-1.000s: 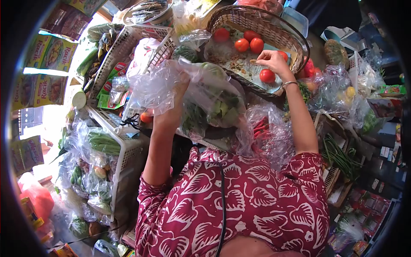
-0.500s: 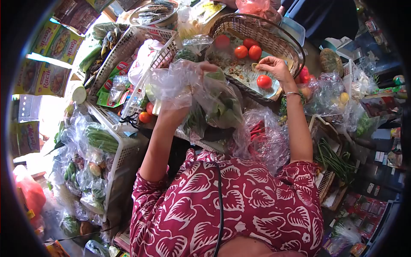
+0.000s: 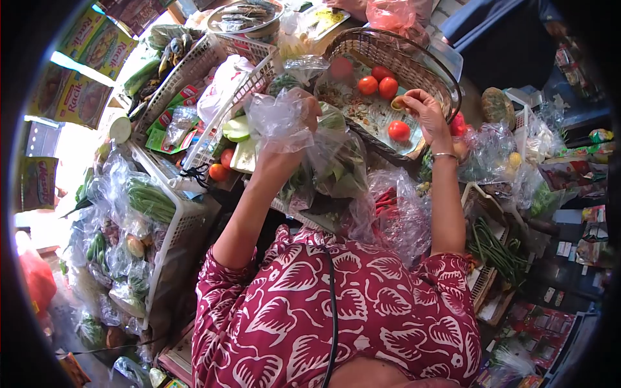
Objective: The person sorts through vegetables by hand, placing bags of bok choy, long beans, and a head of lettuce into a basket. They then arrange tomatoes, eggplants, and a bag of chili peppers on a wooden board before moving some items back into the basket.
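My left hand [image 3: 304,119] is closed on a bunched clear plastic bag [image 3: 275,123], which covers part of the palm and fingers. Just below it hangs clear plastic with green leafy vegetables [image 3: 333,161] inside. Above the right side of a wicker basket [image 3: 446,81], my right hand [image 3: 425,118] pinches a small yellowish thing [image 3: 398,102], too small to name surely. Several red tomatoes [image 3: 399,131] lie in the basket on paper, with dry scraps around them; one is right beside my right hand.
White plastic crates [image 3: 169,249] with bagged vegetables stand at the left. Plastic-wrapped red chillies [image 3: 388,207] lie close before my body. Long green beans [image 3: 491,252] fill a crate at the right. Seasoning packets [image 3: 84,97] hang upper left. A person's dark clothing [image 3: 504,58] shows upper right.
My left hand has moved right and slightly up with the plastic bag, uncovering a cut pale green vegetable. My right hand still pinches the small yellowish thing, slightly turned. The view has shifted a little.
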`<state>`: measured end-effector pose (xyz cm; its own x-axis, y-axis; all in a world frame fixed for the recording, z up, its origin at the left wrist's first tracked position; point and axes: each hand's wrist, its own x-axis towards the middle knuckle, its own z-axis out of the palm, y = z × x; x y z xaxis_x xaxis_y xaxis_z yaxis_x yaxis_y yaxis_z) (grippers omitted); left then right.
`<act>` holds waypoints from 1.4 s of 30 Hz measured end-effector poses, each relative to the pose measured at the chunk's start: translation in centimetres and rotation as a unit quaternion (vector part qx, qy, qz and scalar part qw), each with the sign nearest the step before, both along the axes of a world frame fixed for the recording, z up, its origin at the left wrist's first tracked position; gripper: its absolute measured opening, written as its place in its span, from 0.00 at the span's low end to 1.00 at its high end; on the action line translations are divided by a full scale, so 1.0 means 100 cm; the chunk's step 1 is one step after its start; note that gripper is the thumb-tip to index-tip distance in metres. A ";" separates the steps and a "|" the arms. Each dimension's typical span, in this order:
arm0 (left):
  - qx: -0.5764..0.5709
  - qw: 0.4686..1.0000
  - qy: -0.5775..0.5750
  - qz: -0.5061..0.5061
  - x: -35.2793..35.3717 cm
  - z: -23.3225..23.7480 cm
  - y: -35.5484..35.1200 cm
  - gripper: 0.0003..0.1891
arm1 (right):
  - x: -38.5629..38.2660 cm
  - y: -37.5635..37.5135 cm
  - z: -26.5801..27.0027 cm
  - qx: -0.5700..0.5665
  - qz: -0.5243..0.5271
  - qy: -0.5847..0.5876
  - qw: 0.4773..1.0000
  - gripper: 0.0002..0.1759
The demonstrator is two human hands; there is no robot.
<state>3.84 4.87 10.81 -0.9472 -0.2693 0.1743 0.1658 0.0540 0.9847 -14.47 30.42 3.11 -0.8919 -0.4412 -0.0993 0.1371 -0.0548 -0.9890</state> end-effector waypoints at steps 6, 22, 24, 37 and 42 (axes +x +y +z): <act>-0.111 0.991 0.063 -0.040 0.001 0.002 -0.008 0.17 | 0.048 -0.042 0.056 -0.155 0.092 0.007 0.984 0.15; -0.300 0.946 0.117 -0.033 0.014 0.006 -0.032 0.16 | 0.119 -0.107 0.089 0.126 0.188 0.284 0.932 0.33; -0.268 0.956 0.096 -0.066 0.016 0.014 -0.030 0.19 | 0.114 -0.120 0.078 0.084 0.182 0.281 0.938 0.35; -0.041 0.993 0.055 -0.091 0.009 0.023 -0.032 0.19 | 0.108 -0.115 0.095 -0.065 0.184 0.190 0.962 0.34; 0.009 0.990 0.056 -0.129 0.002 0.018 -0.033 0.21 | 0.096 -0.102 0.123 -0.032 0.219 0.201 0.954 0.33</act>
<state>3.99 1.60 12.58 -0.9597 -0.0252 0.2799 0.2804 -0.0217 0.9596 -4.91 20.19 15.45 -0.5808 -0.7745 0.2504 -0.2283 -0.1404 -0.9634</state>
